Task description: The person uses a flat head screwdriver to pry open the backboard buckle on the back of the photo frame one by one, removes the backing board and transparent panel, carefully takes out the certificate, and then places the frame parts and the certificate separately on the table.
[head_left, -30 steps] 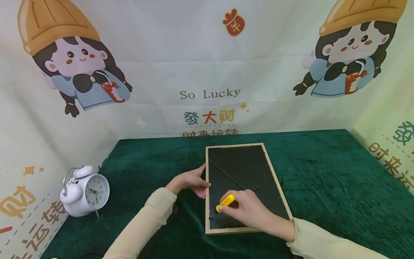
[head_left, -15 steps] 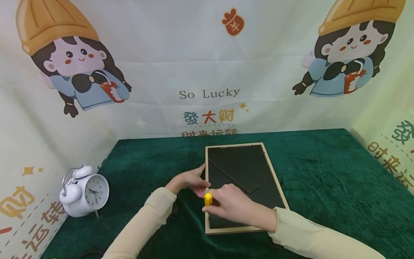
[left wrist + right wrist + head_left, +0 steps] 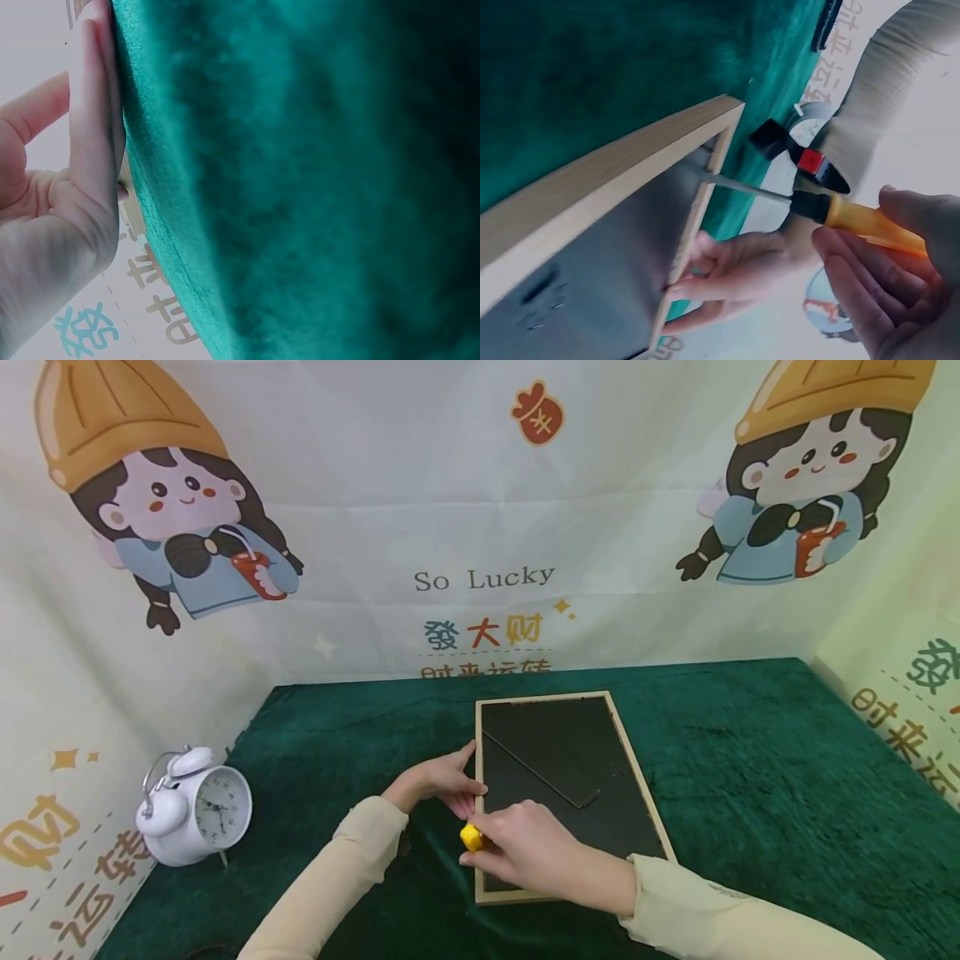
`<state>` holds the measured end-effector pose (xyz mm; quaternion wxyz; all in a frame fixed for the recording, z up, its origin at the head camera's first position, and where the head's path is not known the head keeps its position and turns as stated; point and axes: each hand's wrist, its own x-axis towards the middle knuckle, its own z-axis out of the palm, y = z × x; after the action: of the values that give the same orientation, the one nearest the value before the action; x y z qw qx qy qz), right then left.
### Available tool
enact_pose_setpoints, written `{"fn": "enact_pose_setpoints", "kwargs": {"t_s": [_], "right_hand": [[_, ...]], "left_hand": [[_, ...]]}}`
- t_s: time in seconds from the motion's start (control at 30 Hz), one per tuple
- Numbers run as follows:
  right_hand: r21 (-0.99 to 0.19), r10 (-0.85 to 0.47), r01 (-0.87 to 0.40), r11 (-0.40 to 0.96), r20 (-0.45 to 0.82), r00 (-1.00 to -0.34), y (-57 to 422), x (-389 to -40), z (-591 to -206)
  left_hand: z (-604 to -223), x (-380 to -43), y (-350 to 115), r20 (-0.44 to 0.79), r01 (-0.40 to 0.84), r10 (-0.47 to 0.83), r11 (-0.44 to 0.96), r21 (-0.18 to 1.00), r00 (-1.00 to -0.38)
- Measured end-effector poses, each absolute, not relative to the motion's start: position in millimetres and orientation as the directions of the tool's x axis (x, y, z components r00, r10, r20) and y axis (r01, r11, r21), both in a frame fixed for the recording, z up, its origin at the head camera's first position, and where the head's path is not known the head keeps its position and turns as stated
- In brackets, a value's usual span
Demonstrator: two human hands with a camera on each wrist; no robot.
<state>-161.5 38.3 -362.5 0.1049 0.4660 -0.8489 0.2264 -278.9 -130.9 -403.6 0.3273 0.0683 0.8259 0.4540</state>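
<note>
Yellow plastic-looking handle, clearly gripped: the right hand point(image 3: 528, 843) is wrapped round a yellow screwdriver with black collar and metal shaft point(image 3: 851, 216), tip right at the left long rail of a black rectangular board in a pale wooden frame point(image 3: 570, 743). Left hand point(image 3: 446, 777) touches that same rail a bit farther up, fingers fairly straight, so the hands are near each other but apart. Board's lying flat on dark green plush cloth point(image 3: 750, 777) in front of the person, long axis pointing away; the shaft seems to come in across it, with the right hand closer to the near corner.
</note>
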Motion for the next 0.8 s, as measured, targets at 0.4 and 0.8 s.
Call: {"fn": "enact_pose_setpoints", "kwargs": {"t_s": [0.4, 0.8], "right_hand": [[-0.620, -0.589, -0.672, 0.404, 0.386, -0.710, 68.8, -168.9, -383.8], [-0.566, -0.453, -0.710, 0.420, 0.547, -0.704, 84.8, -167.6, -365.9]], "left_hand": [[-405.2, -278.6, -132.7, -0.483, -0.189, 0.420, 0.573, 0.798, -0.768], [-405.5, -279.4, -132.4, -0.486, -0.193, 0.436, 0.561, 0.805, -0.757]]}}
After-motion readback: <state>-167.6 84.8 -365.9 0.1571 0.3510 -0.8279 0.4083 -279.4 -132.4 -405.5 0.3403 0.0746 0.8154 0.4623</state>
